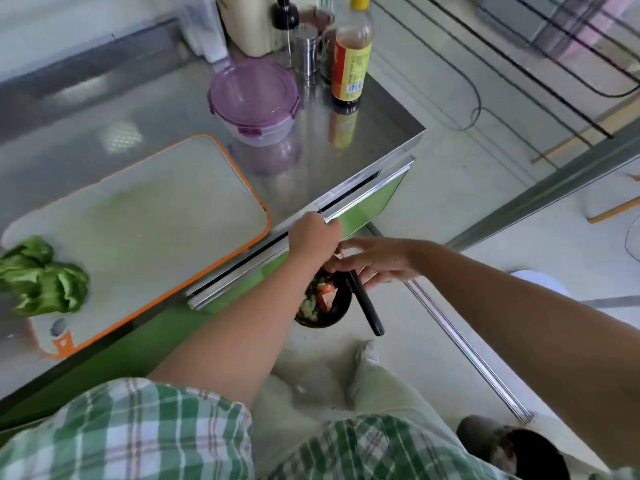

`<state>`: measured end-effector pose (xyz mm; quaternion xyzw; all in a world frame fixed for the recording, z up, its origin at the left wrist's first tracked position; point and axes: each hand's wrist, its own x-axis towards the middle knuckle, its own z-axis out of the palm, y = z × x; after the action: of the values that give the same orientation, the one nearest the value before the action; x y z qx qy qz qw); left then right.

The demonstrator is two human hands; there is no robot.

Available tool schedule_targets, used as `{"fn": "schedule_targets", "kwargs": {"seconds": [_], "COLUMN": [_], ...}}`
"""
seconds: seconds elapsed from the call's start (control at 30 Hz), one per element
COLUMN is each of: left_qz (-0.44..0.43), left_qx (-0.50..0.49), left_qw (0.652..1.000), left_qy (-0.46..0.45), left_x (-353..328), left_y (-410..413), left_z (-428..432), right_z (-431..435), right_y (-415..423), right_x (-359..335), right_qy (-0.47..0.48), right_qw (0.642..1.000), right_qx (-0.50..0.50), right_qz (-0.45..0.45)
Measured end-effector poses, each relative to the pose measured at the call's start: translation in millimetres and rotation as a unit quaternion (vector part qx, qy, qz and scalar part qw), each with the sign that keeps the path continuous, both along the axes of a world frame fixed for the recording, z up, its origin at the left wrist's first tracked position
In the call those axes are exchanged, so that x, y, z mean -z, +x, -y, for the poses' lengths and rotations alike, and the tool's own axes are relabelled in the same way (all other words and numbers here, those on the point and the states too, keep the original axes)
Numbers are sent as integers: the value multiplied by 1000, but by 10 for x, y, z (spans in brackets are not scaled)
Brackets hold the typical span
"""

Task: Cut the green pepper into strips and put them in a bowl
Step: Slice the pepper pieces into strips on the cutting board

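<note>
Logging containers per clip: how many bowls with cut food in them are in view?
1: the black bowl, held beside the counter, beneath the left hand. The purple-lidded container on the counter is shut, contents unclear.

Black bowl (325, 308) below counter (346, 133) edge, green and orange pieces inside; wrinkled green pepper (41, 275) on cutting board (156, 220), left end.

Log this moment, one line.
left hand: over bowl, grip unclear | right hand: holds knife handle | bowl: cut vegetables inside, below counter edge
</note>
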<state>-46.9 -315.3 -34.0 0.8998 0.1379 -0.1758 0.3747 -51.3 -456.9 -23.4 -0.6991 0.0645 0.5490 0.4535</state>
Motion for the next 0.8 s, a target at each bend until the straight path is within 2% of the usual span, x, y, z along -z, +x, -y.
{"fn": "schedule_targets", "kwargs": {"seconds": [0.13, 0.3, 0.57, 0.8], "left_qz": [71, 88, 69, 100], "left_qx": [-35, -109, -138, -154], "left_qw": [997, 990, 961, 952], "left_qy": [-22, 10, 228, 243], "left_x": [-195, -98, 416, 576], "left_y": [78, 7, -470, -564], "left_z": [-234, -808, -1848, -2025], "right_z": [-235, -714, -1299, -1437], "right_y": [142, 236, -1, -1], "right_x": [-77, 20, 483, 671], "right_qy": [29, 56, 1, -40], "right_qw": [996, 959, 957, 952], "right_qx": [55, 269, 262, 251], "right_qz": [59, 72, 123, 170]}}
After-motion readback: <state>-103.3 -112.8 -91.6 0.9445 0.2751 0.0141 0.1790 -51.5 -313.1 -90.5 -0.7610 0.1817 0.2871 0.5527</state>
